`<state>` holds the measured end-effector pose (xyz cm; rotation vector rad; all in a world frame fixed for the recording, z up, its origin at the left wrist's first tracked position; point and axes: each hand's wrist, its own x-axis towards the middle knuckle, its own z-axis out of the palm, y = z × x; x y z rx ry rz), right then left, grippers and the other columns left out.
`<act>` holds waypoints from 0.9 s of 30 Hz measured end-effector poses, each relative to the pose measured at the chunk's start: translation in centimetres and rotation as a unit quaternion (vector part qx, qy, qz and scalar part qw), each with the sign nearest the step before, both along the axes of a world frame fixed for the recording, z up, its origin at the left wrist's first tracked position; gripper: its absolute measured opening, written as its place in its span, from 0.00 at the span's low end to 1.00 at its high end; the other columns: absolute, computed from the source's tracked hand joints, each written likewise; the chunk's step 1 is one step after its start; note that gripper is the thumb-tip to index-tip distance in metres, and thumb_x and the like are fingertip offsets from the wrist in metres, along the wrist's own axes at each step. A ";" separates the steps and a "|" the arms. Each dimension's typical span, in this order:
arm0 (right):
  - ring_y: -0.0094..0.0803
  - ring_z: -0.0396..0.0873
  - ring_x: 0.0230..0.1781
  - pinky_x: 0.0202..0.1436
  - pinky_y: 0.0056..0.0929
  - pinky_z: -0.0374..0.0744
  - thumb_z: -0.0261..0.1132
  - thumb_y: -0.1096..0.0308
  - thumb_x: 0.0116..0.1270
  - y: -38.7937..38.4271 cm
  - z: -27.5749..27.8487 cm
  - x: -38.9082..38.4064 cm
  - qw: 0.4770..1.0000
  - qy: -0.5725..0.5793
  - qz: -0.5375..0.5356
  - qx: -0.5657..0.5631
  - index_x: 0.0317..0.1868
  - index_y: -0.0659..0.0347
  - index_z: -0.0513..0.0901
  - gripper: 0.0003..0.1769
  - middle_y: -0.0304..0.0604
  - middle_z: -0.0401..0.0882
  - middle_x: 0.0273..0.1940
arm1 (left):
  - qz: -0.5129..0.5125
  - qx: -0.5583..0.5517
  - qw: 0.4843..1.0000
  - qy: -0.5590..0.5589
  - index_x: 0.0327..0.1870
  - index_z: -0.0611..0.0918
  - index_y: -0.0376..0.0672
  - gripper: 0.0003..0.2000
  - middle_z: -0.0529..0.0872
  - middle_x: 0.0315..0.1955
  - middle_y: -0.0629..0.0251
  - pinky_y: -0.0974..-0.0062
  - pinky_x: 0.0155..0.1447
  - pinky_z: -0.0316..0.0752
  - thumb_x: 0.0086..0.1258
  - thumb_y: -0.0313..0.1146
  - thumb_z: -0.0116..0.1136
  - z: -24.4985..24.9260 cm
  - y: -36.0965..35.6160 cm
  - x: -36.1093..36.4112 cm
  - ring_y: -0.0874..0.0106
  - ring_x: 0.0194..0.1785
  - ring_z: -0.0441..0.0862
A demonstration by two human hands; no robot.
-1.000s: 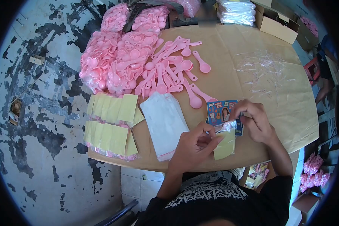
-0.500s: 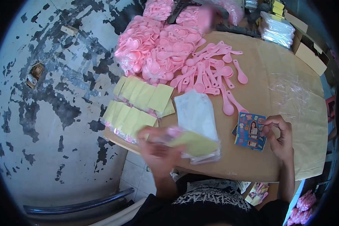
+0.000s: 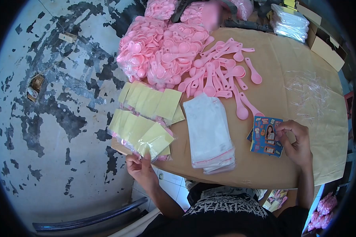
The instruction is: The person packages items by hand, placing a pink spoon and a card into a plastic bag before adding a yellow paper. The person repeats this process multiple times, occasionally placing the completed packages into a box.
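Note:
At the table's left edge, my left hand (image 3: 143,170) pinches the lower end of a clear packet with a yellow card (image 3: 156,138), which lies over a row of similar packets (image 3: 132,125). My right hand (image 3: 298,143) is closed on the edge of a blue printed card (image 3: 266,136) at the top of a small stack. Between my hands lies a pile of clear plastic bags (image 3: 208,128). Beyond them are loose pink measuring spoons (image 3: 211,81), one partly under the blue cards.
Large bags of pink spoons (image 3: 162,51) stand at the back left. Thin clear plastic strips (image 3: 310,94) lie on the right of the brown-covered table (image 3: 265,173). Wrapped plastic packs (image 3: 289,23) and an open cardboard box (image 3: 326,51) sit at the back right.
My left hand has moved left and down with the yellow-card packet, from over the clear bags to the row of packets. My right hand stays at the blue cards.

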<state>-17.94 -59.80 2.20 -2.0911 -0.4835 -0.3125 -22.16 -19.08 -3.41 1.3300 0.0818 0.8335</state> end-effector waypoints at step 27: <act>0.38 0.78 0.30 0.37 0.34 0.76 0.66 0.80 0.58 0.3 0.7 0.2 0.996 -0.028 -0.021 -0.084 0.39 0.62 0.83 0.08 0.43 0.82 0.30 | 0.122 0.530 0.812 0.214 0.49 0.84 0.44 0.13 0.74 0.65 0.58 0.46 0.76 0.43 0.64 0.30 0.62 0.5 -2.9 1.3 0.53 0.74 0.62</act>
